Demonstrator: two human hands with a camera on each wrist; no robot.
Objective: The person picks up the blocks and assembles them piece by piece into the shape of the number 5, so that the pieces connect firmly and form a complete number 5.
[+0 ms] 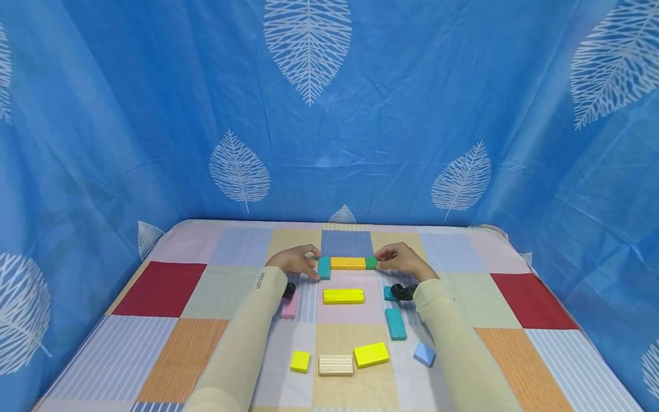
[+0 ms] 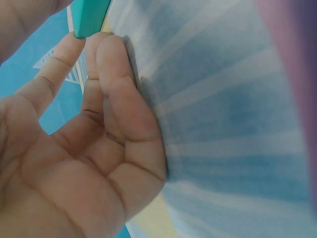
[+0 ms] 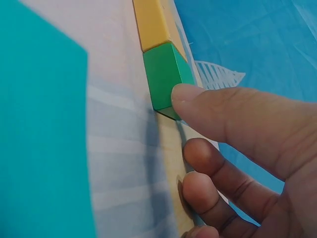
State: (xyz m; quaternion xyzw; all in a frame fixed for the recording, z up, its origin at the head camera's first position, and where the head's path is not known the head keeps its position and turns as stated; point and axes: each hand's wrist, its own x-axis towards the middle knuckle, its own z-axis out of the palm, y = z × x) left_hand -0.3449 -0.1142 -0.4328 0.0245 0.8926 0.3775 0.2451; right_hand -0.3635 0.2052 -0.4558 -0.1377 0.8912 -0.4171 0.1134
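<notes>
At the far middle of the table, a teal block (image 1: 324, 268), an orange-yellow block (image 1: 347, 263) and a green block (image 1: 371, 263) stand side by side in a row. My left hand (image 1: 296, 261) pinches the teal block at the row's left end, its other fingers curled against the cloth in the left wrist view. On the right, my right hand (image 1: 404, 260) holds the green block (image 3: 162, 77) by its outer end. The thumb lies on that block in the right wrist view; the index finger is hidden there. Green and orange-yellow touch each other.
Nearer lie a long yellow block (image 1: 343, 296), a pink block (image 1: 289, 307), a teal block (image 1: 395, 324) and a smaller teal piece (image 1: 389, 293). A yellow square (image 1: 300, 361), striped wooden block (image 1: 336, 365), yellow block (image 1: 371, 355) and blue block (image 1: 424, 354) lie in front.
</notes>
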